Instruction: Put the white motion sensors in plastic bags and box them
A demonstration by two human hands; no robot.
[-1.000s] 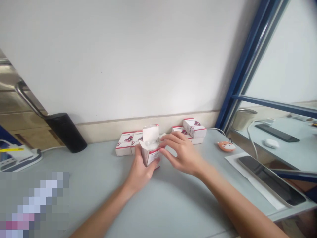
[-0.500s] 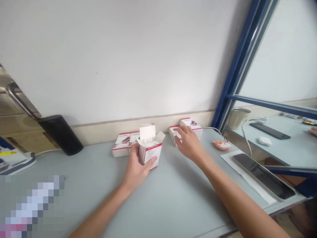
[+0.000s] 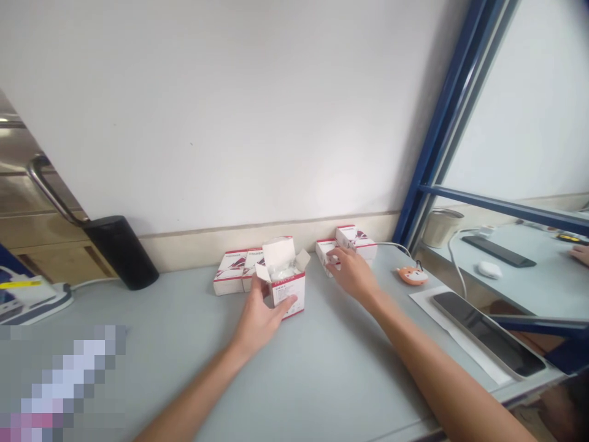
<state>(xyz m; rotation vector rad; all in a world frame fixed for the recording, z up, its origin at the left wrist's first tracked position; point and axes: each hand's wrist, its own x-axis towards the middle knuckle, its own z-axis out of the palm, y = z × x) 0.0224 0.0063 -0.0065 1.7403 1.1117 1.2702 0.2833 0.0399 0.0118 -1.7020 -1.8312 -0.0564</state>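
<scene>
On the pale grey desk [image 3: 350, 368], near the wall, the left hand [image 3: 258, 322] sits on the open white carton [image 3: 288, 296], fingers spread across its front and side. Can't tell if it's gripping or only steadying; the carton looks to be on the desk or very close to it. Flaps stand open, with a white paper insert [image 3: 278, 252] sticking up and something clear-wrapped inside, too small to tell. The right hand [image 3: 353, 274] is out to the right, fingers loosely together, fingertips [image 3: 332, 258] on a closed red-trimmed carton [image 3: 326, 255]; no clear pinch visible. A second carton [image 3: 355, 241] lies just behind that one, touching it. Two more cartons [image 3: 234, 273] sit left of the open one, nearly touching it.

Risks: the open carton could tip if the left hand lets go, since the insert makes it top-heavy, and the contents could slide out. A flap could snag on the neighbouring cartons. Pressing the closed carton too hard could shove it into the one behind and knock it toward the orange fox-shaped trinket [image 3: 411, 275].
</scene>
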